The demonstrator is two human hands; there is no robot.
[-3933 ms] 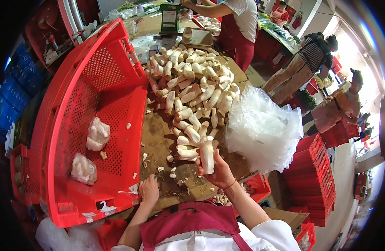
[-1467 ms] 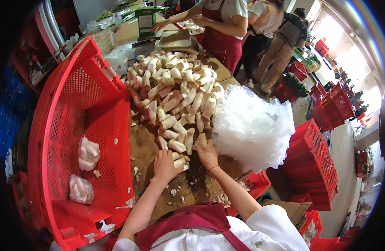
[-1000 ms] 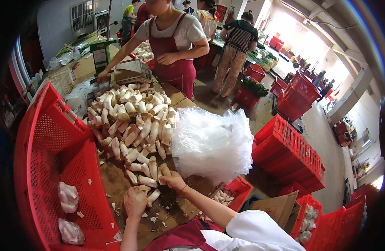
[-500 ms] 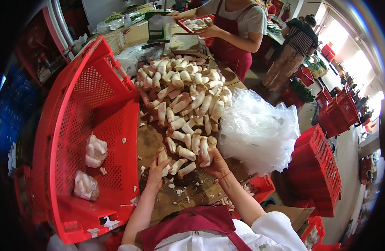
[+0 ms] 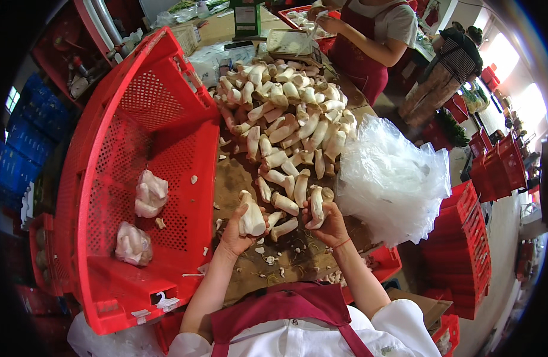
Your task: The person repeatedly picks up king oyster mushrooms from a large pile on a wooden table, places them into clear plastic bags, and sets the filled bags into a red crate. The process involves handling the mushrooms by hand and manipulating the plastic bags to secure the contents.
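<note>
My left hand (image 5: 230,239) is closed around pale king oyster mushrooms (image 5: 250,216), held upright beside the red crate; they press together, and I cannot tell exactly how many there are. My right hand (image 5: 332,229) grips another king oyster mushroom (image 5: 316,207) at the near right of the pile, its thumb and fingers wrapped about the stem. Between and beyond both hands spreads a large heap of king oyster mushrooms (image 5: 286,125) on the brown table (image 5: 229,181). White trimmings (image 5: 270,260) lie scattered close to me.
On the left stands a tilted red crate (image 5: 86,202) holding two bagged portions (image 5: 150,194). Clear plastic bags (image 5: 393,184) are piled on the right. A scale (image 5: 289,43) sits behind the heap, near a co-worker in a maroon apron (image 5: 360,56). Red crates (image 5: 458,250) are stacked at far right.
The whole view has shifted, so the table appears farther right. My left hand has gathered more mushroom into its grip and turned it upright. The right hand still holds its mushroom. The co-worker's hands have moved.
</note>
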